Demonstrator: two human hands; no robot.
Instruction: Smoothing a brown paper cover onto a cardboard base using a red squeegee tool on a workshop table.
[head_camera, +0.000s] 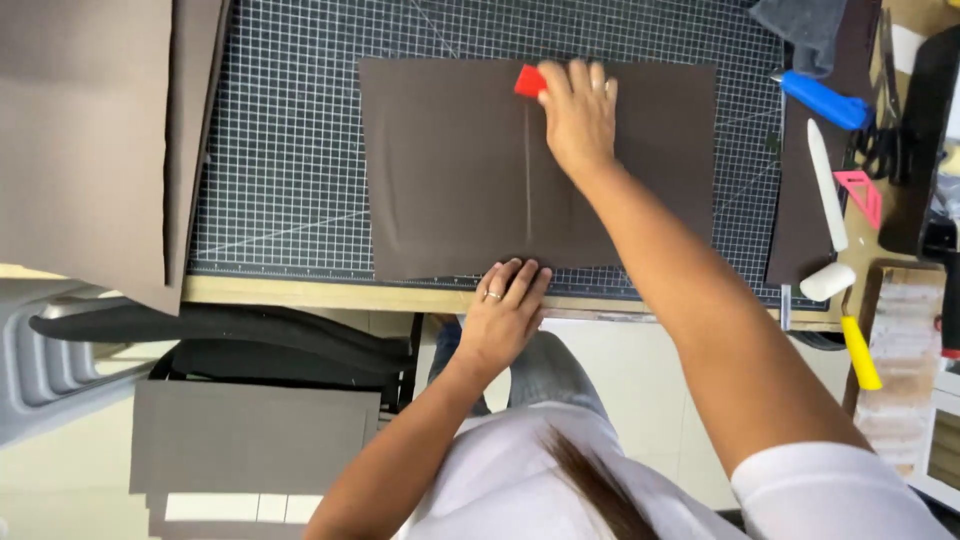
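A dark brown sheet (440, 170) lies flat on the gridded cutting mat (285, 150), with a thin pale line running down its middle. My right hand (577, 110) reaches to the sheet's far edge and grips a small red tool (529, 80) at the top of that line. My left hand (505, 305) rests at the sheet's near edge, fingers spread and pressing it down. A ring shows on one finger.
Larger brown sheets (90, 140) overlap the mat on the left. At right lie a blue-handled knife (825, 100), a white folding tool (825, 185), a pink triangle (860, 195), scissors (880, 145) and a yellow-handled roller (845, 320). A chair with grey boards (245, 435) stands below the table edge (330, 295).
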